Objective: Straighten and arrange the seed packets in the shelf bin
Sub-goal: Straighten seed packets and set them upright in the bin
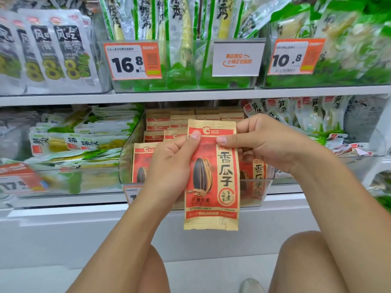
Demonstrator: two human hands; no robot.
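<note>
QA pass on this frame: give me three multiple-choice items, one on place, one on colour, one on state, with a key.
1. Where is the held seed packet?
A. In front of the clear bin, out of it
B. Lying flat on the floor
C. On the upper shelf

2. What is the packet's main colour scheme?
A. Blue and white
B. Red and tan
C. Green and black

3. How is the packet held?
A. By the left hand alone
B. By the right hand alone
C. By both hands, pinched near its top

Key: 1 A, since it hangs upright before the bin's front wall; 2 B, a red panel with tan borders and a dark sunflower seed; 3 C, a thumb from each hand presses on its upper part.
</note>
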